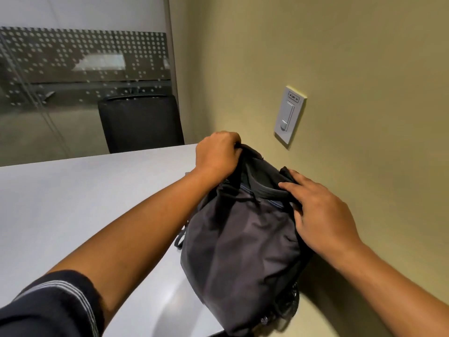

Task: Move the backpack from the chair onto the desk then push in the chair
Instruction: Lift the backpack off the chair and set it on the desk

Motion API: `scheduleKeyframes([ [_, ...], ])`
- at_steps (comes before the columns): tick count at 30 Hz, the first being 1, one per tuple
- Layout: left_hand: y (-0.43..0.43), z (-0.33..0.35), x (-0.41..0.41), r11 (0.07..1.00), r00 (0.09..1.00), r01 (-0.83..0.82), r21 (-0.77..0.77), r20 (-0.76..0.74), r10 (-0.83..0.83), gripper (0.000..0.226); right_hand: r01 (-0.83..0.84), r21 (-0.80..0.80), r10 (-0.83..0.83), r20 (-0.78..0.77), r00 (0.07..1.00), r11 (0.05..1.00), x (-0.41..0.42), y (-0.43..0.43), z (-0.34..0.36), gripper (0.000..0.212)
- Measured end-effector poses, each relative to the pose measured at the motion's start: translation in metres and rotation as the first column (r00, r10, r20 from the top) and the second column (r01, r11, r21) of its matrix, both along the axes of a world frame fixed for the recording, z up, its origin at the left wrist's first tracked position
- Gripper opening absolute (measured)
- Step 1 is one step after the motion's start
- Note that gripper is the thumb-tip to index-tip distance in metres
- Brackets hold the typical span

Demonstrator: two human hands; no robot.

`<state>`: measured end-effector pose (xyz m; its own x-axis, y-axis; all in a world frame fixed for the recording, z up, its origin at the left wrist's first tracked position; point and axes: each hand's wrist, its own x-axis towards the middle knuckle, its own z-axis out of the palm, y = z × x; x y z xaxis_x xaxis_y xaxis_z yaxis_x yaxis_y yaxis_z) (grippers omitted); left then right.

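Observation:
A dark grey backpack [243, 251] stands upright on the right end of the white desk [73, 203], against the yellow-green wall. My left hand [217, 154] is closed around the strap at the top of the backpack. My right hand [320, 212] lies on the backpack's upper right edge, fingers curled over the fabric. A black chair [141, 122] stands at the far side of the desk, its backrest showing above the desk edge. The chair the backpack came from is out of view.
A white light switch plate [290, 115] is on the wall just above and right of the backpack. A glass partition with a dotted band [73, 57] runs behind the desk at the far left.

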<state>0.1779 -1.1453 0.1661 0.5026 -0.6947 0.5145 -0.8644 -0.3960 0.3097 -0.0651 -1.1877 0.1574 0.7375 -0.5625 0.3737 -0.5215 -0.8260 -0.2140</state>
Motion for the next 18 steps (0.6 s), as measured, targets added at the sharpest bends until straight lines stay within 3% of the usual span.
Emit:
scheduleKeyframes([
  [2,-0.013,-0.013,-0.003,0.998,0.988,0.058,0.017,-0.147,-0.055,0.034,0.032,0.006,-0.032,-0.020,0.999,0.999,0.000,-0.007,-0.004,0.052],
  [5,-0.017,-0.033,-0.008,0.972,0.901,0.231,0.051,-0.389,-0.194,0.066,0.066,-0.015,-0.067,-0.069,0.995,0.998,-0.001,-0.016,-0.012,0.045],
  [7,-0.010,-0.049,-0.013,0.970,0.880,0.243,0.024,-0.426,-0.210,0.070,0.087,-0.033,-0.091,-0.107,0.990,0.996,0.000,-0.017,-0.017,0.052],
  [10,0.015,-0.083,-0.035,0.986,0.916,0.136,-0.097,-0.367,-0.162,0.066,0.081,-0.142,-0.097,-0.111,0.989,0.987,0.001,-0.009,-0.027,0.066],
  [14,0.068,-0.154,-0.087,0.989,0.916,0.096,-0.116,-0.379,-0.133,0.071,-0.150,-0.268,0.153,-0.010,0.988,0.952,-0.004,0.009,-0.049,0.059],
  [18,0.114,-0.223,-0.141,1.000,0.883,-0.011,-0.015,-0.469,0.002,0.079,-0.454,-0.238,0.409,-0.215,0.887,0.859,-0.012,0.027,-0.087,0.045],
])
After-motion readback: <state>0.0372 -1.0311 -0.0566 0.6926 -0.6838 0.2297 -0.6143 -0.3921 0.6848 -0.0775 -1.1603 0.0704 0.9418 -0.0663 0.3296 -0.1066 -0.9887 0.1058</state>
